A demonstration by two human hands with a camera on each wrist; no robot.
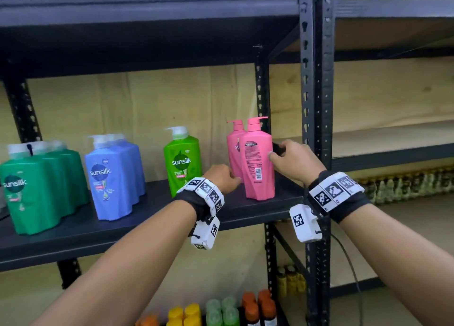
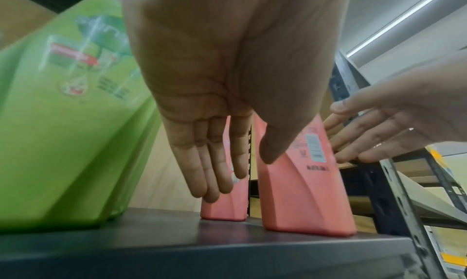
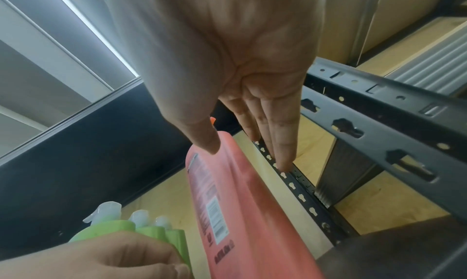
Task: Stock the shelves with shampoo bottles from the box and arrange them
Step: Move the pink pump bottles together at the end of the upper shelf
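Observation:
Two pink shampoo bottles stand at the right end of the black shelf (image 1: 147, 217). The front pink bottle (image 1: 258, 163) (image 2: 303, 193) (image 3: 240, 203) shows its back label and barcode. The rear pink bottle (image 1: 233, 148) (image 2: 227, 209) stands just behind and to its left. My left hand (image 1: 233, 180) (image 2: 242, 175) is low at the front bottle's left side, fingers straight and thumb against it. On the bottle's right side is my right hand (image 1: 275, 151) (image 3: 247, 158), thumb on the label face and straight fingers reaching past the far edge.
A light green bottle (image 1: 183, 161) (image 2: 63, 123), a blue group (image 1: 115, 173) and a dark green group (image 1: 41, 185) stand further left on the shelf. The rack's upright post (image 1: 307, 104) is close beside my right hand. Small bottles (image 1: 221, 311) fill the shelf below.

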